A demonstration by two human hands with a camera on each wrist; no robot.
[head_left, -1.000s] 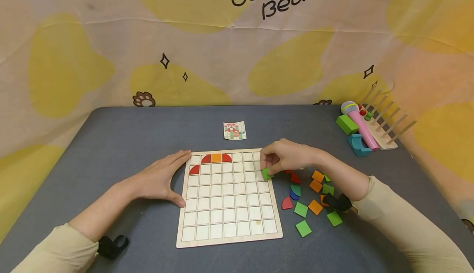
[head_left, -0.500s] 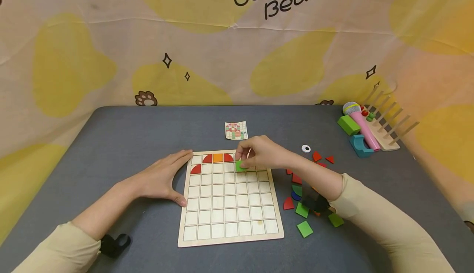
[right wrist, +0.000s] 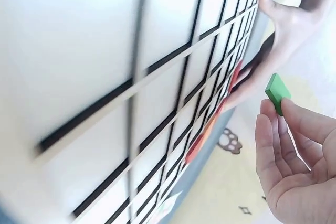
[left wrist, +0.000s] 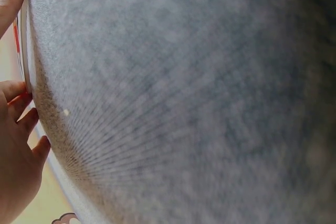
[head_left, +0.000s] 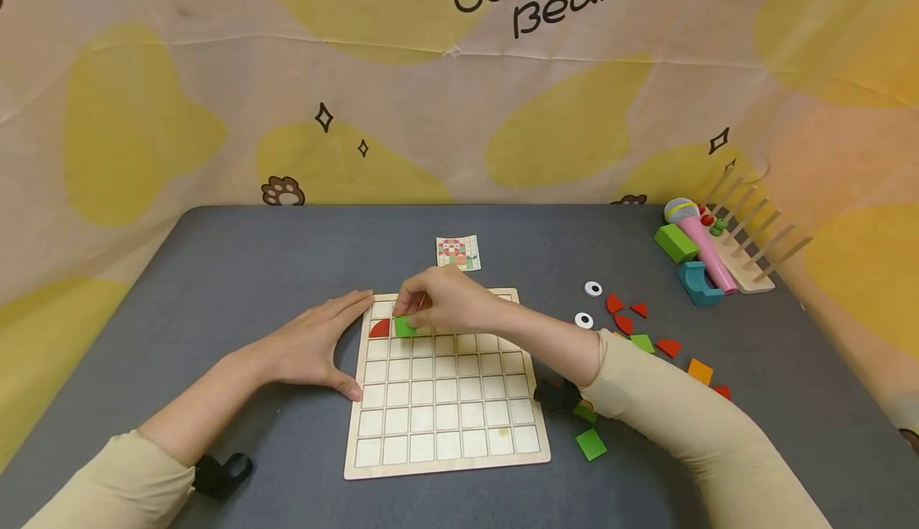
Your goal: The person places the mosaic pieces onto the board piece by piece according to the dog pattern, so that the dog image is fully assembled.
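My right hand [head_left: 452, 299] pinches a green square tile [head_left: 405, 327] between thumb and fingertips, over the upper left of the white gridded wooden board [head_left: 447, 392]. In the right wrist view the green tile [right wrist: 277, 92] is held up on edge, clear of the board. Just left of it, a red quarter-circle tile [head_left: 380, 328] lies in a second-row square. The top-row tiles are mostly hidden behind my right hand in the head view; red pieces [right wrist: 195, 149] show in the right wrist view. My left hand [head_left: 309, 341] rests at the board's left edge, thumb and fingers spread.
A small picture card [head_left: 457, 253] lies behind the board. To the right are loose red, orange and green tiles [head_left: 591, 444] and two eye discs [head_left: 593, 289], partly covered by my right sleeve. A pink toy microphone [head_left: 707, 254], blocks and a pegged stand [head_left: 755, 280] sit back right.
My right hand has carried the green tile leftward across the board, from its right edge to beside the red quarter-circle. My left hand has stayed at the board's left edge.
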